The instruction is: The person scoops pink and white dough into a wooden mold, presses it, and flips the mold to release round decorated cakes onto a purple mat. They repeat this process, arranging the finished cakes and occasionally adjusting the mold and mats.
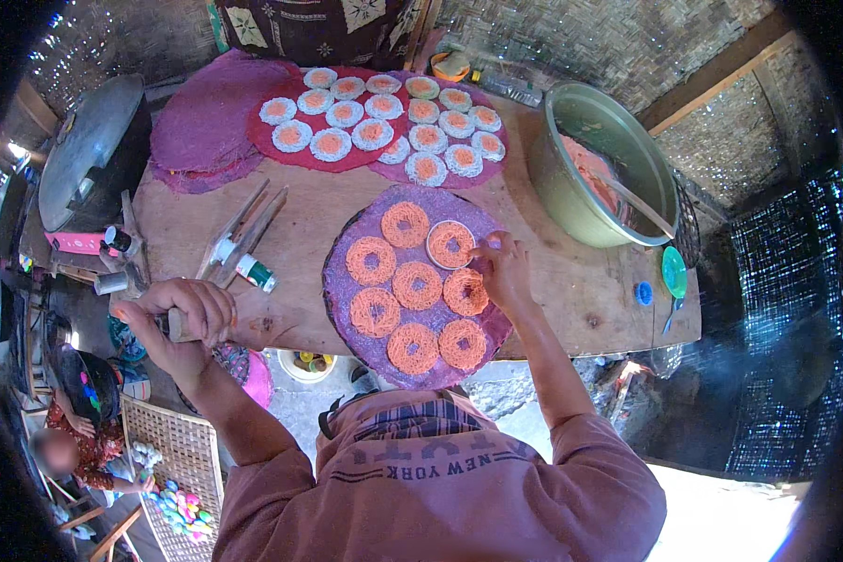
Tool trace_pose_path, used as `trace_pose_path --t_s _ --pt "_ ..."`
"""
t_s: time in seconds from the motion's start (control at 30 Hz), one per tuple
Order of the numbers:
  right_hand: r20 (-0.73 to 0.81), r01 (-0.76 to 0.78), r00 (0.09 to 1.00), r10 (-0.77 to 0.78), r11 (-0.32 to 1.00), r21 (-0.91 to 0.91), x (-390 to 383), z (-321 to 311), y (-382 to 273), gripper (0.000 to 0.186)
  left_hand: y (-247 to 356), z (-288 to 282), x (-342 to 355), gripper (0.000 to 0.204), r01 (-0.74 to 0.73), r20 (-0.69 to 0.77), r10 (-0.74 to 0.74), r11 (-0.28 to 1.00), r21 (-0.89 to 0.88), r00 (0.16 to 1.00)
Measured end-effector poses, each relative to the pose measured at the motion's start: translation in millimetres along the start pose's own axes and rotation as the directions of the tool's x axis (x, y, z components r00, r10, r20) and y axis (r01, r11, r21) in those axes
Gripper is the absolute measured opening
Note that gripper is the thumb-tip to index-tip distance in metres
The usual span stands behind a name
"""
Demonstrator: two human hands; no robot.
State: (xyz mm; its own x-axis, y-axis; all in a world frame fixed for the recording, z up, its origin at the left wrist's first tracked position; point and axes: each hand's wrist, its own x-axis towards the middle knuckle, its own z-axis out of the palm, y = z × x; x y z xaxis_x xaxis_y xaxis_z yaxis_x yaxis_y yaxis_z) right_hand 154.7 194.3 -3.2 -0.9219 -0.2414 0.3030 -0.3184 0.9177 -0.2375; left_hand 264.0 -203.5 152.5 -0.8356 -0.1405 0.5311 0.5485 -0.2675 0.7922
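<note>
A round purple mat (349,292) at the table's front edge carries several orange rings of thin strands, like noodle dough (417,285). A thin white ring mould (430,253) encircles the one at the upper right. My right hand (506,278) comes over the mat's right side, thumb and fingertips pinching that mould's edge. Left of the mat, my left hand (193,317) is closed around a pale wooden handle (176,326), its thumb pointing outward with an orange smear on the tip. Most of the handle is hidden in my fist.
Behind lie more purple mats (201,117) and a red mat (265,150) bearing pale noodle discs (344,114). A green tub (571,211) with pink dough stands right. Wooden tongs-like sticks (258,225) and a small bottle (256,273) lie left. Another person (98,445) sits at lower left.
</note>
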Motion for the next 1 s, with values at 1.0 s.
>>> trace_pose_path --t_s 1.0 --pt "0.035 -0.239 0.971 0.238 0.935 0.261 13 -43 36 0.022 -1 38 23 0.075 0.087 0.048 -0.087 0.996 0.002 0.995"
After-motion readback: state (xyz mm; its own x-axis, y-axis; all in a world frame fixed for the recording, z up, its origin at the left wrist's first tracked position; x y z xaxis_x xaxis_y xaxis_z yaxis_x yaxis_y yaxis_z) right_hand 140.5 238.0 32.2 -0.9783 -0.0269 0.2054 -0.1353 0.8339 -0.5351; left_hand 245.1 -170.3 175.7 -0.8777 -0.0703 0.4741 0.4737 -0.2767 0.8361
